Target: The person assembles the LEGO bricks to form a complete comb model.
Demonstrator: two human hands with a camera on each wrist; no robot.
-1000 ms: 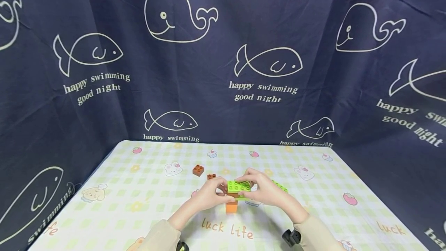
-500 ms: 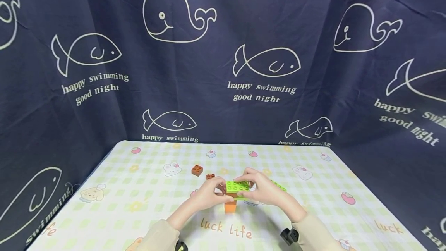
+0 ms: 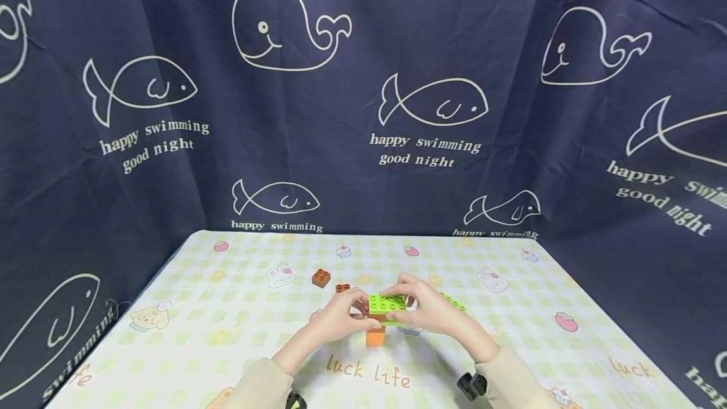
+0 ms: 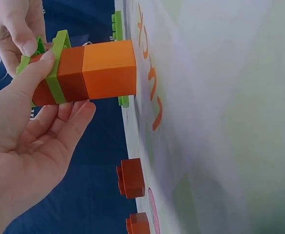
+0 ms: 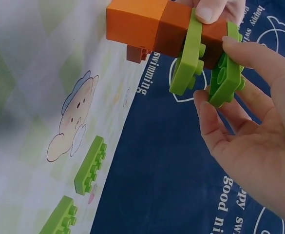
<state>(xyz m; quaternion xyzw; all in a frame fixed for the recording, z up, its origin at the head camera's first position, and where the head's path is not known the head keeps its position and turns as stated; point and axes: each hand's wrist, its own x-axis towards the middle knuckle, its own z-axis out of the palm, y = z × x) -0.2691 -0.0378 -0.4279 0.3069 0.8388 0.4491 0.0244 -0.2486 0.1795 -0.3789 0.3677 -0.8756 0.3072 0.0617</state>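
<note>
A toy-brick tower stands upright in front of me. At its foot is an orange brick; above come a brown brick, a thin green brick, another brown brick and the top green brick. My left hand grips the tower's upper part from the left, its thumb across the lower green brick and upper brown one. From the right, my right hand pinches the top green brick between thumb and fingers. Both green bricks stick out sideways past the brown ones in the right wrist view.
Two loose brown bricks lie behind the left hand, one partly hidden by it. Thin green bricks lie on the tablecloth behind the right hand. A dark blue curtain hangs around the table.
The head view has shifted very slightly. Both hands keep the same hold on the tower, and the bricks show no visible movement.
</note>
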